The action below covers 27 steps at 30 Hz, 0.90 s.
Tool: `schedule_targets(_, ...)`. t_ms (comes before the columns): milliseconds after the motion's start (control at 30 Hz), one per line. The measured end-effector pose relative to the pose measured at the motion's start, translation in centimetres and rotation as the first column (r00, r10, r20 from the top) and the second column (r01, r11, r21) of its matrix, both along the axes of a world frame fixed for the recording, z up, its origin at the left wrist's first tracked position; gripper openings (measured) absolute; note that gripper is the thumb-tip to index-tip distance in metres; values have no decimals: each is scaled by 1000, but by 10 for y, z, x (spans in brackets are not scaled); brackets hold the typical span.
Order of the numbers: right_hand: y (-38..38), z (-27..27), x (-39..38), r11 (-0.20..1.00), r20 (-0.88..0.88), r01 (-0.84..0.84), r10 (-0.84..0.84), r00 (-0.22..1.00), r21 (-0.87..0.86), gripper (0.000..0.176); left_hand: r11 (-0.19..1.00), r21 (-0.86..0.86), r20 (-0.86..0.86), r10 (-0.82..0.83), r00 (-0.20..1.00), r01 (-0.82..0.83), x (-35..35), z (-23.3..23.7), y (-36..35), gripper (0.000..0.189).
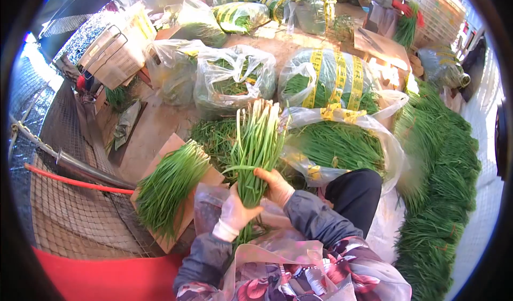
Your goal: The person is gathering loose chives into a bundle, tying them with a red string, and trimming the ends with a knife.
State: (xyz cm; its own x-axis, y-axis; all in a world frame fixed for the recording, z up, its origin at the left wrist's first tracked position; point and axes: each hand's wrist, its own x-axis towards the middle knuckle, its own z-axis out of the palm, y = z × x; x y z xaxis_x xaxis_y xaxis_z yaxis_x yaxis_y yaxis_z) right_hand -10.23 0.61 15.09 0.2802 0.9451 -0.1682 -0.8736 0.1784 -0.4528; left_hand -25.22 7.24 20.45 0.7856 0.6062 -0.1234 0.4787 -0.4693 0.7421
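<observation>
A thick bunch of garlic chives [259,140] stands upright in front of my lap, pale stem ends up and green leaves hanging down. My left hand [235,213], in a thin pale glove, is closed round its lower part from the left. Slightly higher, my right hand [275,186] grips it from the right, fingers wrapped on the stems. To the left, another bunch of chives [173,183] lies on a tilted wooden board [170,145]. Loose chives [211,140] are heaped just behind the held bunch.
An open plastic bag of chives [336,143] lies ahead, near my knee. Filled bags [235,82] stand behind it. A long row of chives [441,194] runs along the right. A crate [115,55] is at back left. Another person's red-gloved hand [403,8] holds chives at back right.
</observation>
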Motion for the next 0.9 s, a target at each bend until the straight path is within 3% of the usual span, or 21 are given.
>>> schedule_targets(67, 0, -2, -6, 997, -63, 75, -72, 995, 36, 50, 998, 55, 203, -48, 978, 37, -17, -6, -6, 111)
schedule_targets(167, 2, -9, -12, 998, -125, 57, -53, 991, 27, 52, 998, -56, 337, 48, 940, -30, -26, -24, -14, 96)
schedule_targets(200, 0, -1, -14, 998, -121, 52, -49, 991, 26, 52, 942, -334, 257, 56, 965, 34, -23, -33, -11, 83)
schedule_targets(233, -4, 10, -17, 999, -119, 31, -26, 993, 38, 53, 807, -586, 177, 39, 983, 74, -23, -41, -9, 69)
schedule_targets(267, -6, 16, -20, 999, -121, 12, -6, 993, 50, 54, 808, -585, 178, 41, 983, 72, -28, -47, -11, 69)
schedule_targets(300, -3, 5, -17, 996, 16, 19, -20, 1000, 93, 54, 756, -653, 202, 108, 973, 51, -29, -42, -16, 52)
schedule_targets(333, -3, 6, -13, 996, 19, 19, -21, 1000, 92, 54, 696, -717, 222, 177, 959, 38, -31, -36, -21, 35)
schedule_targets(367, -3, 8, -6, 996, -19, 84, -83, 996, 39, 56, 480, -877, 110, 166, 980, 17, -38, -22, -14, 36)
schedule_targets(400, -3, 10, 1, 990, -55, 141, -142, 988, -15, 59, 647, -756, 178, 61, 982, 97, -50, -44, -5, 42)
schedule_targets(467, 5, 12, 35, 979, -240, 200, -186, 953, 32, 59, 759, -639, 114, -71, 991, 128, -68, -27, 7, 48)
schedule_targets(567, 20, 9, 57, 946, -255, 273, -224, 941, 177, 51, 791, -611, 30, 5, 1000, 14, -80, 10, 11, 60)
schedule_targets(600, 30, -14, 64, 959, -205, 284, -274, 939, 18, 50, 790, -613, 26, 14, 1000, 5, -82, 12, 15, 60)
schedule_targets(667, 46, -33, 71, 912, 17, 411, -410, 912, -12, 41, 864, -496, 48, -70, 996, 84, -90, 13, 20, 66)
schedule_targets(733, 52, -34, 66, 924, -74, 373, -379, 922, -84, 32, 860, -508, 25, -38, 999, 46, -99, 10, 23, 63)
schedule_targets(767, 54, -44, 71, 911, 194, 401, -377, 906, -100, 29, 828, -561, -26, -6, 1000, -9, -100, 14, 24, 63)
schedule_targets(800, 59, -55, 71, 930, -66, 347, -356, 932, -123, 33, 791, -608, -76, 21, 997, -63, -99, 17, 25, 63)
schedule_targets(900, 73, -85, 70, 860, -74, 478, -497, 865, -180, 30, 804, -593, -58, 7, 998, -40, -104, 19, 28, 62)
